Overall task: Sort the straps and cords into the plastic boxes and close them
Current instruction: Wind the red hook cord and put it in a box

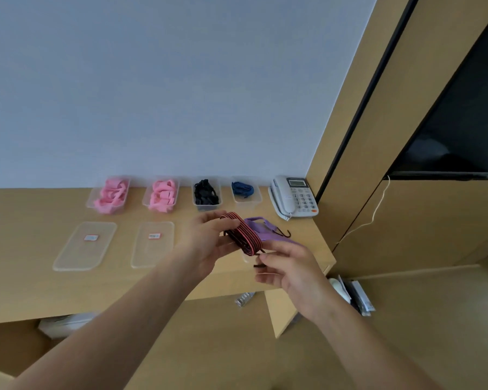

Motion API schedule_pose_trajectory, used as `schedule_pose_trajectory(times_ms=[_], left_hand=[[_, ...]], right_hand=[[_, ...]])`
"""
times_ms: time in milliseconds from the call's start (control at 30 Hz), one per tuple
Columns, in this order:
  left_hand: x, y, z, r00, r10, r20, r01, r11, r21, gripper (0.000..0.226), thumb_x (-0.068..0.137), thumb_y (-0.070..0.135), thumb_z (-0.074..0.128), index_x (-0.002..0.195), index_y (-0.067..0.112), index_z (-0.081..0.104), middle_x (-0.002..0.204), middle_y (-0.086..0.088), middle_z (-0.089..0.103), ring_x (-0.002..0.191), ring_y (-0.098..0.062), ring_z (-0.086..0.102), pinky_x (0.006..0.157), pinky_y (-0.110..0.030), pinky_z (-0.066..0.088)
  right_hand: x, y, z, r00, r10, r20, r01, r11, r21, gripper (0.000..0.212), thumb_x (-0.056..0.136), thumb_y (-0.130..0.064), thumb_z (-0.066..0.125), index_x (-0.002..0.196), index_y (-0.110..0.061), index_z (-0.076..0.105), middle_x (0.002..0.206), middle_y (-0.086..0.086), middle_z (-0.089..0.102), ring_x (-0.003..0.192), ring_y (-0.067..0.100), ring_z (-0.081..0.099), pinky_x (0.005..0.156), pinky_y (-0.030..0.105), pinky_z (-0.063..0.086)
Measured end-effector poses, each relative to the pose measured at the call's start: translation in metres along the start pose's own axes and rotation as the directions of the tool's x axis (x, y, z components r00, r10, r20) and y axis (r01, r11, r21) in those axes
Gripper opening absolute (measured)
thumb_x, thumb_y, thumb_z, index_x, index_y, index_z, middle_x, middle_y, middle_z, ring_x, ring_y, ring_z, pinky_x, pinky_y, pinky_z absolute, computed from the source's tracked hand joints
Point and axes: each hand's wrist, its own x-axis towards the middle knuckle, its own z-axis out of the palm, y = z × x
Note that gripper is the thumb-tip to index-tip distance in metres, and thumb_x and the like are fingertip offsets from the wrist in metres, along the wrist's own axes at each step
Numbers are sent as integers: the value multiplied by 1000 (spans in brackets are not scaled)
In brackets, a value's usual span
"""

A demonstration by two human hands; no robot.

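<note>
Above the desk (26, 277), near the phone (293, 197): red-and-black cord (244, 235) gripped in curled left hand (209, 243); right hand (290, 270) pinching its dark end. Purple strap (265, 230) just behind, toward the phone.

We see four boxes (108, 199) lined along the wall on the desk (26, 282), a telephone (293, 197) at their right, two lids (85, 245) in front, a bundled cord (244, 235) above the desk's right end.
</note>
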Motion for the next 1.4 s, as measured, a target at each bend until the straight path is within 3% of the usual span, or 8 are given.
schedule_pose_trajectory(times_ms=[200, 333, 500, 667, 867, 1167, 1267, 1400], left_hand=[[53, -20, 11, 966, 237, -102, -202, 941, 273, 40, 78, 0, 79, 112, 15, 63, 113, -14, 68, 92, -29, 74, 77, -42, 63], [92, -27, 33, 951, 270, -153, -166, 859, 485, 44, 60, 29, 80, 98, 39, 61, 104, 6, 71, 90, -26, 74, 87, -52, 58], [159, -34, 62, 957, 190, -218, -82, 903, 422, 41, 78, 3, 82, 106, 16, 56, 107, -13, 68, 78, -23, 76, 74, -42, 64], [209, -36, 83, 940, -67, -335, 131, 976, 171, 35, 86, 1, 75, 116, 0, 56, 112, -27, 67, 90, -36, 74, 71, -42, 64], [247, -30, 87, 895, -228, -382, 266, 963, 47, 43, 88, 9, 76, 122, -4, 52, 118, -31, 63, 90, -46, 73, 74, -53, 63], [309, -15, 50, 893, -271, -359, 359, 911, 204, 24, 94, 27, 72, 100, 5, 66, 97, -15, 66, 64, -31, 74, 62, -35, 63], [329, -18, 36, 915, -88, -393, 297, 807, 511, 23, 92, 33, 72, 102, 12, 72, 102, -9, 70, 69, -25, 74, 69, -36, 64], [352, -23, 23, 975, 110, -191, 140, 360, 922, 45, 90, 37, 69, 130, 16, 65, 125, -4, 67, 108, -24, 66, 99, -39, 51]], right_hand=[[61, 0, -10, 994, 104, -44, -104, 995, 10, 13, 94, -2, 64, 99, -1, 76, 91, 19, 71, 82, 28, 68, 74, 37, 62], [116, -5, -23, 996, 0, -91, -28, 950, -312, 23, 86, -14, 77, 106, -24, 73, 92, 1, 78, 80, 18, 74, 84, 44, 61], [177, -19, -56, 976, -214, 36, 199, 818, -540, 38, 80, -9, 78, 83, -46, 69, 83, -17, 74, 78, 15, 70, 78, 41, 61], [230, -13, -87, 878, -413, 240, 428, 457, -779, 58, 82, -19, 81, 136, -24, 60, 121, -5, 60, 93, -6, 55, 84, 3, 37], [283, -12, -98, 739, -470, 482, 538, -20, -843, 70, 71, -17, 88, 135, -13, 61, 117, 12, 63, 92, 29, 64, 75, 37, 58], [355, -10, -83, 860, -311, 404, 452, 99, -886, 64, 72, -24, 86, 130, -13, 61, 120, 3, 66, 97, 32, 61, 91, 42, 50], [381, -11, -82, 916, -265, 300, 338, 110, -935, 55, 78, -29, 80, 128, -17, 62, 120, 1, 66, 103, 28, 60, 93, 37, 46], [415, -9, -70, 958, -191, 215, 221, 7, -975, 46, 81, -34, 76, 123, -20, 62, 114, 0, 66, 101, 27, 60, 88, 37, 48]])
